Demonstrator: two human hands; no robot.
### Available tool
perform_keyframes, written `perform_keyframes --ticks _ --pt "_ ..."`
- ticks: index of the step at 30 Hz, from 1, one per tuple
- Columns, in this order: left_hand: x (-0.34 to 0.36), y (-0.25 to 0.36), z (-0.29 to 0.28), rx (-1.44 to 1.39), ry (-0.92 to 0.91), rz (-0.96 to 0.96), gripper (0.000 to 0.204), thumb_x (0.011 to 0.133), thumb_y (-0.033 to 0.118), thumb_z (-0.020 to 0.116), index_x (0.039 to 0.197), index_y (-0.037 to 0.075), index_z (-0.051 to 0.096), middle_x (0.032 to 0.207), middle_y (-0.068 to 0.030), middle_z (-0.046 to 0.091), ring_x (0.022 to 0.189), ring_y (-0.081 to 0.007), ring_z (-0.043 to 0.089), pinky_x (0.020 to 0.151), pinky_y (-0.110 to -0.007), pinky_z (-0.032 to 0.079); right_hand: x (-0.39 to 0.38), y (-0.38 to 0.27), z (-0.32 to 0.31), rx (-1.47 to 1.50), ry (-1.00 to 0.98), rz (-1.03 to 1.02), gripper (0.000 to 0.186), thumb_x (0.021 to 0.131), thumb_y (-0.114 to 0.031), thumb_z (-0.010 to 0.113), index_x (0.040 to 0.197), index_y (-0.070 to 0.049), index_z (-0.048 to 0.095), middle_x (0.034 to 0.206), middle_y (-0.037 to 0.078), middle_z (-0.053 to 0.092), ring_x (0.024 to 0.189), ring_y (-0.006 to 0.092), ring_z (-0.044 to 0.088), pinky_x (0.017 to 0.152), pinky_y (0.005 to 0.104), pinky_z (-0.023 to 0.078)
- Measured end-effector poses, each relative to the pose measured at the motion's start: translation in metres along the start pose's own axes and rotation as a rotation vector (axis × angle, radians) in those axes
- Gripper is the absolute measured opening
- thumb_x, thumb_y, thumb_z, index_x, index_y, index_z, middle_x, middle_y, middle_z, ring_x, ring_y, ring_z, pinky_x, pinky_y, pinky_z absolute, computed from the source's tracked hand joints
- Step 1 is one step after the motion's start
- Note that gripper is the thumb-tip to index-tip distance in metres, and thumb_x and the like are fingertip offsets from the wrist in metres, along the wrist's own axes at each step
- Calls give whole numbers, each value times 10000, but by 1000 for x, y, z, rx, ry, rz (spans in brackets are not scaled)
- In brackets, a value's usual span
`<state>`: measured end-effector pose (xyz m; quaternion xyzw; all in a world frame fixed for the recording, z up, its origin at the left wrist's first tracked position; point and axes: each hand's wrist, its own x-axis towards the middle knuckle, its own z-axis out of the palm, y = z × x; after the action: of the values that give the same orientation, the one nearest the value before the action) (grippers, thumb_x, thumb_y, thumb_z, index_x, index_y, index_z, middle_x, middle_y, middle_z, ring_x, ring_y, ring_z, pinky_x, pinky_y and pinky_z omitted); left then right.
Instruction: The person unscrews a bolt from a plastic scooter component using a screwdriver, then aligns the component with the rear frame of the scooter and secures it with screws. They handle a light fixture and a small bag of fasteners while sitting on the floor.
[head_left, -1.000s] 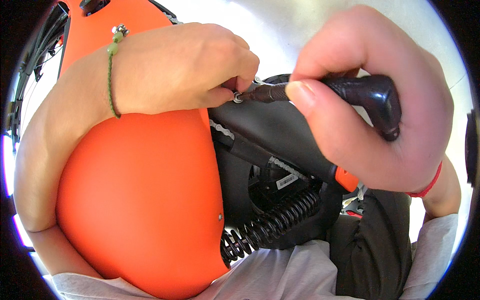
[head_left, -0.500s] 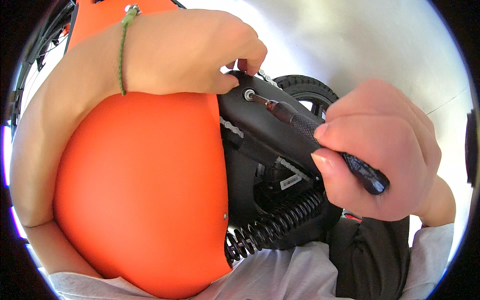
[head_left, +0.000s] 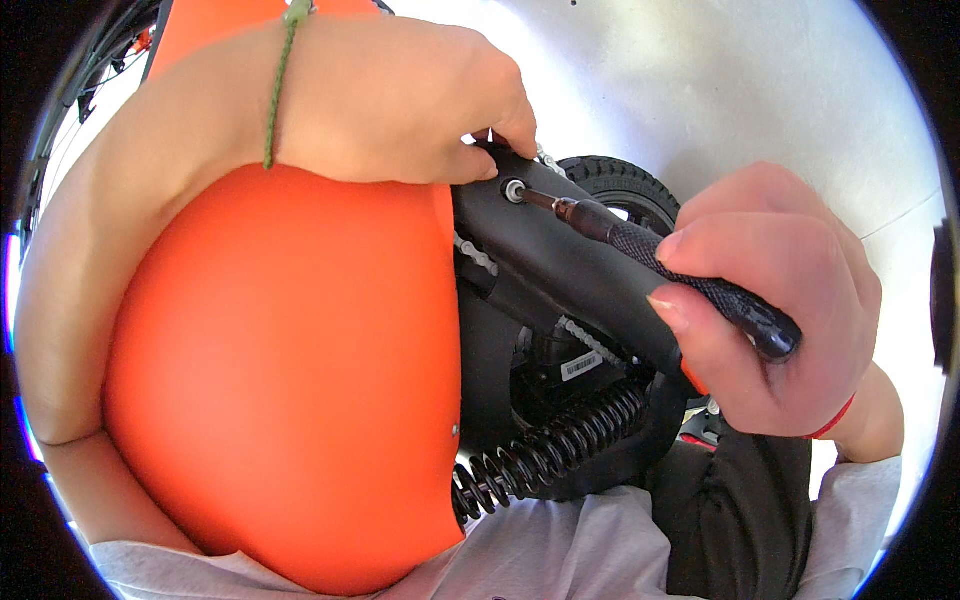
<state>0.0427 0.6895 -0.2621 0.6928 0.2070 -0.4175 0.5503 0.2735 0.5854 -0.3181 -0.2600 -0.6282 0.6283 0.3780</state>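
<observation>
In my right hand (head_left: 790, 270) is a screwdriver (head_left: 645, 245) with a black knurled handle, closed between thumb and fingers, its end against the palm. The screwdriver's tip meets a silver screw (head_left: 514, 191) near the upper end of a long black chain guard (head_left: 570, 250). My left hand (head_left: 410, 100) reaches over the orange body panel (head_left: 280, 350). Its thumb and fingers pinch the guard's upper end just beside the screw; some fingertips are hidden behind it. A green cord bracelet (head_left: 280, 90) circles the left wrist.
Below the guard are lengths of chain (head_left: 590, 340) and a black coil-spring shock absorber (head_left: 560, 440). A black tyre (head_left: 620, 180) stands behind the guard on the pale floor (head_left: 800, 90). Spoked wheel parts (head_left: 90, 90) show at the far left.
My left hand and the guard's upper end appear slightly farther right. My right hand has turned, baring more of the screwdriver handle; the tip is still at the screw.
</observation>
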Motion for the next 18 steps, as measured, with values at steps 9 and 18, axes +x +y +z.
perform_keyframes --ticks 9,18 --pt "3 2 -9 -77 -115 -21 319 807 37 663 1117 -36 655 1027 -175 664 984 -344 616 869 -410 496 0 8 10 -49 47 -256 354 623 8 775 937 -3 611 804 126 612 621 256 584 512 328 472" --pt "1 5 -8 -31 -122 -39 329 805 38 654 1128 -25 648 1008 -172 655 991 -347 604 884 -408 489 19 5 -18 -60 -113 -35 240 729 33 731 952 2 647 810 117 637 641 205 614 542 271 474"
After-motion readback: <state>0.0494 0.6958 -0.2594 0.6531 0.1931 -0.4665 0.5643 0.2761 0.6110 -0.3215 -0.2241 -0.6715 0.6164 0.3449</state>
